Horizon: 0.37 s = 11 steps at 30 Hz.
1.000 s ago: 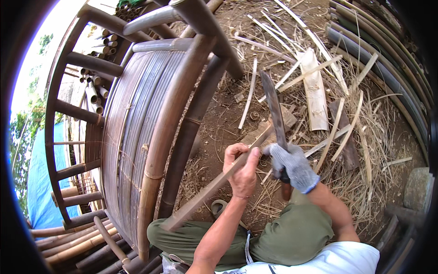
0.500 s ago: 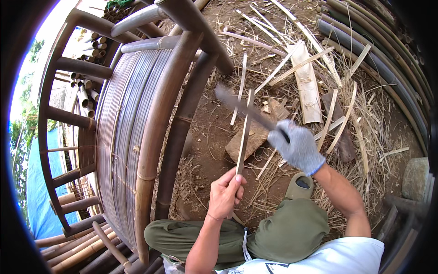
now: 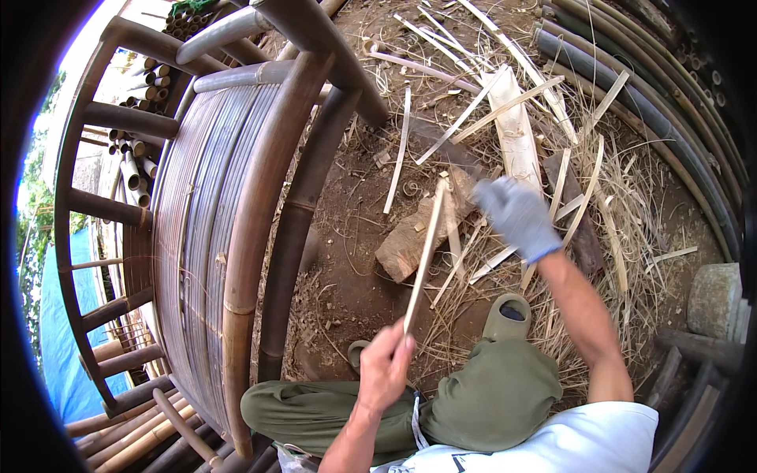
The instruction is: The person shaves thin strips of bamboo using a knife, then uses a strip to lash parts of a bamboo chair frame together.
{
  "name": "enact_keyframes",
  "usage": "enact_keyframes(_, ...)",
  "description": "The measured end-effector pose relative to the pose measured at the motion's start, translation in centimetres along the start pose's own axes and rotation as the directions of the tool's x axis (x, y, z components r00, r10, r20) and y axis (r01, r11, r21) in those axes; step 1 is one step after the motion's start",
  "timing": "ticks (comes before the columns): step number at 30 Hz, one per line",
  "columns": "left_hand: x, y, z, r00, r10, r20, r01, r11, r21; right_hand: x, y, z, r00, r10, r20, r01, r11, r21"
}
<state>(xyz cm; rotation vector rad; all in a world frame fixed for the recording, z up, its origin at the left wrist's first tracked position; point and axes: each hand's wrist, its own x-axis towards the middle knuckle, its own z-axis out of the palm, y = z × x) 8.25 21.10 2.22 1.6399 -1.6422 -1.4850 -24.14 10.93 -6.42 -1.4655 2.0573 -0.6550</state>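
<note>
My bare left hand (image 3: 385, 369) is closed around the lower end of a narrow bamboo strip (image 3: 424, 264), which slants up and away over a wooden block (image 3: 404, 246) on the ground. A second pale sliver (image 3: 453, 229) hangs beside the strip's upper end; whether it is joined there I cannot tell. To the right, my right hand (image 3: 516, 217), in a grey glove, grips a large knife. Its dark blade (image 3: 448, 147) is smeared by motion and points to the upper left, beyond the strip's tip. The glove hides the handle.
A bamboo bench (image 3: 217, 197) stands close on my left. Split strips and shavings (image 3: 587, 315) litter the ground, with a wide pale bamboo slat (image 3: 512, 130) among them. Long bamboo poles (image 3: 623, 87) lie at the far right. A stone block (image 3: 714, 299) sits near right.
My right hand and the knife have moved up and away, and the blade no longer crosses the strip. My left hand with the strip has come slightly nearer. A sliver now shows beside the strip's tip.
</note>
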Motion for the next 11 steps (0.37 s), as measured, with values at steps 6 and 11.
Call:
enact_keyframes(6, 3.1, 2.3, -0.1, 0.986, -0.160, 0.046, 0.163, 0.871, -0.464, -4.7, -3.1, -0.3, 0.972, -0.234, -0.026, 0.235, 0.953, 0.191)
enact_keyframes(11, 5.2, 3.1, 0.5, 0.974, -0.196, 0.117, 0.228, 0.855, -0.466, -9.1, -5.6, 2.4, 0.889, -0.457, 0.010, 0.449, 0.876, 0.177)
